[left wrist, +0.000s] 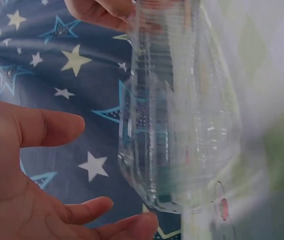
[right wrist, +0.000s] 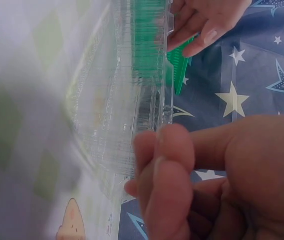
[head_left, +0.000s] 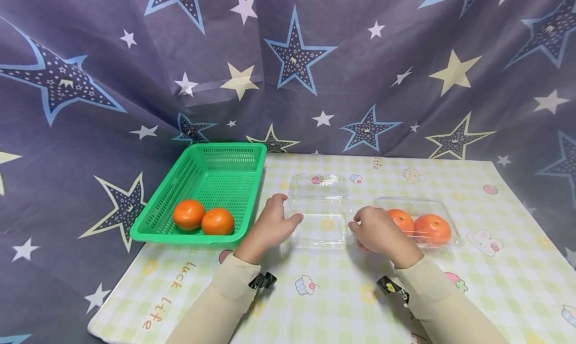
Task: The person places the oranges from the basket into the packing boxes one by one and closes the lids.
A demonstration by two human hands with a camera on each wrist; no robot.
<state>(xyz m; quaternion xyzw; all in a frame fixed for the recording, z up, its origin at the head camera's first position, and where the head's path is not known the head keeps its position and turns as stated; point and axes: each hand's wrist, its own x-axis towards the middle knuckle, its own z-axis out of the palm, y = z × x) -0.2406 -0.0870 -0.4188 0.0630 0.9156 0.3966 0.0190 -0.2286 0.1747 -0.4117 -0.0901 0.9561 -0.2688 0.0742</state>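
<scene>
An open clear plastic clamshell box (head_left: 318, 231) lies on the table between my hands, its lid (head_left: 320, 186) folded back toward the curtain. At the right rim of the box, my right hand (head_left: 377, 231) pinches the edge between thumb and curled fingers. The right wrist view shows those fingertips (right wrist: 174, 150) right on the rim. My left hand (head_left: 272, 225) is at the box's left side, thumb and fingers spread apart. In the left wrist view, a gap shows between that thumb (left wrist: 57, 127) and the clear wall (left wrist: 146, 140).
A green plastic basket (head_left: 257, 184) with two round orange-red fruits (head_left: 218, 221) stands on the left. Partly behind my right hand is another clear box (head_left: 450, 211) holding two similar fruits (head_left: 433, 229). A star-print curtain (head_left: 315, 104) hangs behind the checked tablecloth (head_left: 333, 304).
</scene>
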